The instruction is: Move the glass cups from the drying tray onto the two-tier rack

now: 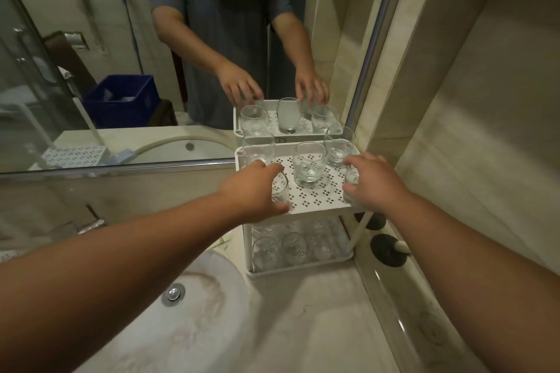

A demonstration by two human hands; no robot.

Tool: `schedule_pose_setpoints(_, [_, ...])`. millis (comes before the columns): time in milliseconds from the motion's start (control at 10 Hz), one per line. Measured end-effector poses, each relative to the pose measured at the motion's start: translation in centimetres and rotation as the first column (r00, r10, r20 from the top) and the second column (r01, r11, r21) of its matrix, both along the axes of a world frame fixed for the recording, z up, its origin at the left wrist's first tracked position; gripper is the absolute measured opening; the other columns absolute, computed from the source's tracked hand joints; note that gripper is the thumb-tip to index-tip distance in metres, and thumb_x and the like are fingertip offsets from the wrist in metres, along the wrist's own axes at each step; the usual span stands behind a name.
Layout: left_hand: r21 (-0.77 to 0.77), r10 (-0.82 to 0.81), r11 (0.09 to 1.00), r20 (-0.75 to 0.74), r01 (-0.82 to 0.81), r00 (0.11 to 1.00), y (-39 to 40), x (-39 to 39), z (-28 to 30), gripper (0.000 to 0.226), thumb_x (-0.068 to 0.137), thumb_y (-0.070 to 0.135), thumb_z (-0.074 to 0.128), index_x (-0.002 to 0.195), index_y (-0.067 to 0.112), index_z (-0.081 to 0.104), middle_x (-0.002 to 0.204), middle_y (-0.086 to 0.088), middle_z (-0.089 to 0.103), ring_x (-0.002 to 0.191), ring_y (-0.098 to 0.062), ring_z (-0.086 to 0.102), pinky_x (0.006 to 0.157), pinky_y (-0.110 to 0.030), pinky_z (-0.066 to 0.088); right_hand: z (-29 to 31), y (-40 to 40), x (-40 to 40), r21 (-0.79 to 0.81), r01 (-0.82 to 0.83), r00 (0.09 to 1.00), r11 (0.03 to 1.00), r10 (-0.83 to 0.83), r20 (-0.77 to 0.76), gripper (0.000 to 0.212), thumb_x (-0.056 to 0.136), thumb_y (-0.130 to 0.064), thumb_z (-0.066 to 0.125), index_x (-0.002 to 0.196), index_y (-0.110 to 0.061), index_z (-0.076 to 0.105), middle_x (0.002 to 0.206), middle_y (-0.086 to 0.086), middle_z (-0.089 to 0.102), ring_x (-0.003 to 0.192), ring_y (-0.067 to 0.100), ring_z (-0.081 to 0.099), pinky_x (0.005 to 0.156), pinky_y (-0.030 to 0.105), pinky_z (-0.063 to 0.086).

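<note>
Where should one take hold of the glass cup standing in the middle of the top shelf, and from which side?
Probably by its upper wall, from above. The middle cup stands upright, mouth up, apart from its neighbours, and the left hand and right hand already hold cups on either side of it.

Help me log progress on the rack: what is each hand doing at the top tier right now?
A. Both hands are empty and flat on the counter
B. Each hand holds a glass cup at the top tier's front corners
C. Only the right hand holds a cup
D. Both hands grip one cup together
B: the left hand curls round a glass cup at the front-left of the top tier, and the right hand round another cup at the front-right.
</note>
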State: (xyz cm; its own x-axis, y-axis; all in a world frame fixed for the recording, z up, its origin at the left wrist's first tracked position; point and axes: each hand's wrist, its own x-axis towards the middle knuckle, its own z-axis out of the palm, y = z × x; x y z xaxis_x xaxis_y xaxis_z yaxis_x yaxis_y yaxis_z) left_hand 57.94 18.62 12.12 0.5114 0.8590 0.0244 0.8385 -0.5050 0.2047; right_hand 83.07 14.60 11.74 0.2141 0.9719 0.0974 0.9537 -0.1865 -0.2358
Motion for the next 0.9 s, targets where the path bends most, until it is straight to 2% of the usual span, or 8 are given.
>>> schedule_pose_setpoints(200, [-0.021, -0.016, 1.0, -0.013, 0.016, 1.0, 0.0, -0.2, 0.0, 0.09, 0.08, 0.063, 0.068, 0.154, 0.036, 0.024, 0.152, -0.002, 0.039, 0.119, -0.024, 0.058, 0.088, -0.042, 0.055, 0.3, -0.3, 0.3, -0.016, -0.058, 0.998, 0.998, 0.058, 0.005, 0.049, 0.081, -0.028, 0.069, 0.127, -0.033, 0.053, 0.134, -0.004, 0.049, 0.126, 0.02, 0.04, 0.097, 0.032, 0.037])
schedule_pose_setpoints(400, [-0.057, 0.006, 0.998, -0.005, -0.006, 1.0, 0.0, -0.2, -0.1, 0.092, 0.08, 0.059, 0.07, 0.155, 0.038, 0.021, 0.153, -0.003, 0.036, 0.117, -0.024, 0.059, 0.089, -0.041, 0.055, 0.4, -0.5, 0.6, -0.037, -0.082, 0.997, 0.996, 0.082, 0.006, 0.046, 0.079, -0.029, 0.07, 0.121, -0.036, 0.055, 0.127, -0.006, 0.051, 0.12, 0.018, 0.043, 0.086, 0.027, 0.033])
schedule_pose_setpoints(600, [-0.058, 0.036, 0.998, 0.03, -0.034, 0.999, -0.2, 0.1, -0.4, 0.091, 0.081, 0.056, 0.07, 0.155, 0.039, 0.02, 0.151, -0.006, 0.036, 0.114, -0.024, 0.059, 0.085, -0.035, 0.052, 0.3, -0.6, 0.7, -0.05, -0.097, 0.995, 0.994, 0.098, 0.021, 0.049, 0.079, -0.029, 0.066, 0.125, -0.035, 0.051, 0.136, -0.005, 0.046, 0.127, 0.019, 0.039, 0.094, 0.032, 0.037])
schedule_pose_setpoints(700, [-0.089, 0.055, 0.995, 0.047, -0.05, 0.997, -0.3, 0.1, -0.3, 0.093, 0.079, 0.06, 0.07, 0.155, 0.041, 0.02, 0.156, -0.005, 0.03, 0.12, -0.024, 0.057, 0.091, -0.038, 0.054, 0.5, -0.9, 0.7, -0.038, -0.112, 0.992, 0.993, 0.114, 0.046, 0.054, 0.078, -0.033, 0.065, 0.13, -0.034, 0.049, 0.14, -0.006, 0.044, 0.13, 0.019, 0.037, 0.101, 0.037, 0.038])
schedule_pose_setpoints(800, [-0.095, 0.077, 0.993, 0.08, -0.069, 0.994, -0.6, -0.2, -0.3, 0.1, 0.074, 0.067, 0.069, 0.155, 0.044, 0.014, 0.163, -0.004, 0.017, 0.13, -0.027, 0.051, 0.096, -0.043, 0.052, 0.4, -1.0, 0.7, 0.0, -0.119, 0.991, 0.993, 0.119, 0.067, 0.063, 0.08, -0.046, 0.064, 0.138, -0.034, 0.042, 0.146, -0.004, 0.041, 0.134, 0.02, 0.035, 0.107, 0.045, 0.035])
schedule_pose_setpoints(900, [-0.025, 0.118, 0.993, 0.17, -0.115, 0.978, -1.4, -0.8, 0.0, 0.099, 0.076, 0.072, 0.063, 0.154, 0.045, 0.008, 0.165, -0.001, 0.013, 0.128, -0.024, 0.053, 0.093, -0.042, 0.053, 0.6, -1.1, -0.1, 0.083, -0.126, 0.984, 0.989, 0.114, 0.137, 0.068, 0.084, -0.057, 0.057, 0.144, -0.033, 0.034, 0.152, -0.002, 0.034, 0.14, 0.021, 0.028, 0.111, 0.05, 0.029])
